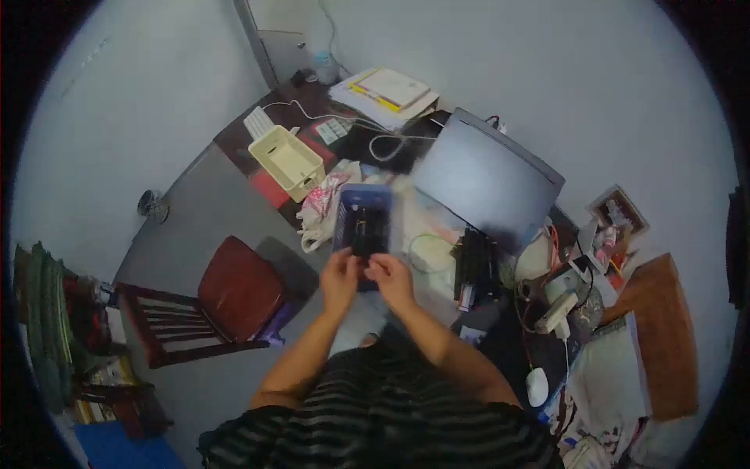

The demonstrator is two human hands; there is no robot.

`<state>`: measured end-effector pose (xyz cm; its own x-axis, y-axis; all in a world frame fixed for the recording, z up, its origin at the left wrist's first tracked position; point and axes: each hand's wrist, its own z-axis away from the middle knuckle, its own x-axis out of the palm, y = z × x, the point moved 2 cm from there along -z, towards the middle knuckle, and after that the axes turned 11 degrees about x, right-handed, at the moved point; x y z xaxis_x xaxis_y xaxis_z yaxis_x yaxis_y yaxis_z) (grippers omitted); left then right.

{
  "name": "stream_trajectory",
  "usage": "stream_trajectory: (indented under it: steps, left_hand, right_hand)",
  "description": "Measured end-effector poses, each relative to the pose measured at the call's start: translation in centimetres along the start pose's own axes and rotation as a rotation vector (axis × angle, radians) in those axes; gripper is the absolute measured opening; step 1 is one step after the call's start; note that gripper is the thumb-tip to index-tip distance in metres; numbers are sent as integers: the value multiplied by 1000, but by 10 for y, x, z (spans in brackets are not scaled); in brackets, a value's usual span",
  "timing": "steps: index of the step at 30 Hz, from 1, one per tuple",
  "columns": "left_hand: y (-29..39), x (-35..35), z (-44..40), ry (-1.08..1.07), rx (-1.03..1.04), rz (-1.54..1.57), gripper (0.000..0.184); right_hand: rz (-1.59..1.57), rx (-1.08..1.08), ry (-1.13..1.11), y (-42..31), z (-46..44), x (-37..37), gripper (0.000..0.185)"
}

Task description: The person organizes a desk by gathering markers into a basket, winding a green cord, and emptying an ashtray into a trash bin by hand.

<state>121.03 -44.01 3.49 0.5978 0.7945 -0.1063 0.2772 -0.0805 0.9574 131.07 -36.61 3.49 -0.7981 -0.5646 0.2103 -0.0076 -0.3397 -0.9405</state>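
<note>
My left hand (339, 280) and my right hand (391, 279) are close together at the near end of a blue plastic basket (344, 205). The fingers of both are curled inward. A black object (364, 234) shows just beyond my fingertips, over the inside of the basket; its kind is too dark to make out. Whatever is pinched between the fingers is hidden or too small to name. Left of the basket lies a crumpled pink-and-white plastic bag (319, 205). On the right, a clear plastic wrapping (430, 227) is spread on the desk.
A cream basket (287, 162) sits at the back left, near papers (388, 92). The laptop (486, 176) stands at the right, with black items (475, 270), cables and a white mouse (537, 387) nearer me. To the left is a wooden chair (238, 291).
</note>
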Motion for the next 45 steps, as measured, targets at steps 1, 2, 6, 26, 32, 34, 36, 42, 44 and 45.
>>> stream_trajectory:
  steps: [1,2,6,26,32,34,36,42,44,45]
  left_hand:
    - [3,7,2,-4,2,69,21]
    - [8,14,5,-35,12,69,21]
    - [27,46,20,-135,117,29,20]
    - [-1,184,104,-566,315,-334,43]
    - [7,190,100,-532,127,-465,39]
    - [2,189,100,-503,128,-495,29]
    - [-7,188,100,-505,104,-467,27]
    - [-22,187,97,-486,123,-503,26]
    - [-22,184,97,-477,103,-521,27]
    - [-21,181,96,-483,74,-548,27]
  right_hand:
    - [16,-10,24,-4,3,-5,17]
    - [9,-20,52,-8,7,-11,17]
    - [69,-83,204,-4,13,-54,15]
    - [1123,-233,439,16,12,-193,27]
    - [1273,-62,412,5,12,-188,24]
    - [1231,-13,435,0,12,-186,27]
    - [1199,13,454,-1,11,-187,30]
    - [1167,48,465,11,-2,-188,39]
    - [1129,53,458,22,-7,-189,38]
    - [1137,58,458,26,-8,-190,38]
